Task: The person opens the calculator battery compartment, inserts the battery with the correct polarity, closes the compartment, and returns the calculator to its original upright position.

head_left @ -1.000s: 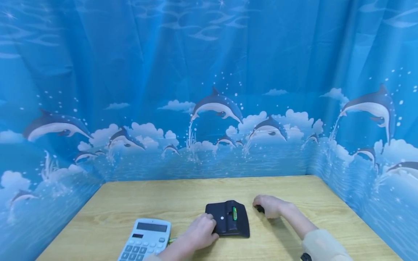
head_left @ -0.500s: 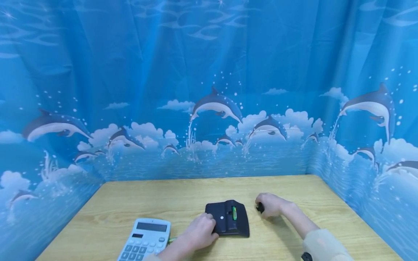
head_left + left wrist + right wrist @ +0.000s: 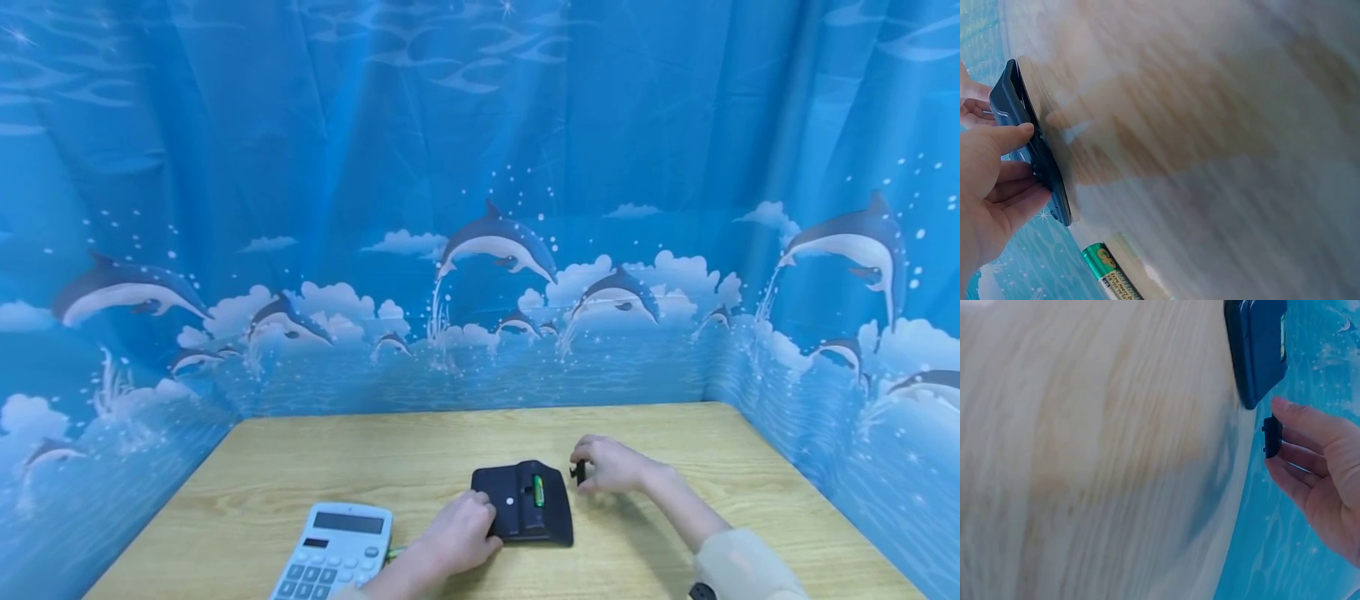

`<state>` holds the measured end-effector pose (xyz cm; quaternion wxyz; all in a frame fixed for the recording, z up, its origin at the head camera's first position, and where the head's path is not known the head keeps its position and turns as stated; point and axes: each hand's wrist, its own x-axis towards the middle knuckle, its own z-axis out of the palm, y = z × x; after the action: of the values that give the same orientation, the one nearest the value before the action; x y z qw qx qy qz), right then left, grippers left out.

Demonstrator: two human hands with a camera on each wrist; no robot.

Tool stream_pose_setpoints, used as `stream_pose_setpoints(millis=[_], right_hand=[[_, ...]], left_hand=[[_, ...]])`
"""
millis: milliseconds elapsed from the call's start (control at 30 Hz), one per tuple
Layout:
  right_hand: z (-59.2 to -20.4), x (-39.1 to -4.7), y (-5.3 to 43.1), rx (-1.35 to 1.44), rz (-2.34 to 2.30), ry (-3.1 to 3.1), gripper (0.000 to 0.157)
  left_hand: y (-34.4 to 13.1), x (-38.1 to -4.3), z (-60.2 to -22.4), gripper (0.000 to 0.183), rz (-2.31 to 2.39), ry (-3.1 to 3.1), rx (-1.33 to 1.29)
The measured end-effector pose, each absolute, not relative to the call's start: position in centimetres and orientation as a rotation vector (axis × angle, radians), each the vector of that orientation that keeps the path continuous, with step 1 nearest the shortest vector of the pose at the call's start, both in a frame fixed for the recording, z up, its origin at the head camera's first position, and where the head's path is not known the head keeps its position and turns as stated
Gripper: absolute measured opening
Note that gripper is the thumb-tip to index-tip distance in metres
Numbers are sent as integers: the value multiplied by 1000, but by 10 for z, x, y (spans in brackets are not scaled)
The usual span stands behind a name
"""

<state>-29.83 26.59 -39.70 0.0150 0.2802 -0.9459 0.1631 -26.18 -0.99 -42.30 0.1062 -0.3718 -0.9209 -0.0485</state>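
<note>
A black device with a raised ridge lies on the table, its battery compartment uncovered and a green battery inside. My left hand grips the device's left edge; in the left wrist view the thumb and fingers hold the device from both sides. Just right of the device, my right hand pinches a small black battery cover between thumb and fingers, apart from the device. Small tabs stick out along the edge of the cover in the right wrist view.
A white calculator lies at the left front of the wooden table. Beside it, partly hidden by my left arm, is a loose green battery; the left wrist view shows this GP battery closer. A blue dolphin-print curtain encloses the table.
My right hand first drew back slightly, then moved left toward the device with the battery cover, turning so that the cover shows more. My left hand and the device have stayed put.
</note>
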Motion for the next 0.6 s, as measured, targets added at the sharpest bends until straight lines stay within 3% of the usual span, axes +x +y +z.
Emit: stream_pose_setpoints(millis=[600], right_hand=[[-392, -296, 236, 998, 526, -2861, 49]], left_hand=[[-10, -261, -422, 24, -138, -2731, -1087]])
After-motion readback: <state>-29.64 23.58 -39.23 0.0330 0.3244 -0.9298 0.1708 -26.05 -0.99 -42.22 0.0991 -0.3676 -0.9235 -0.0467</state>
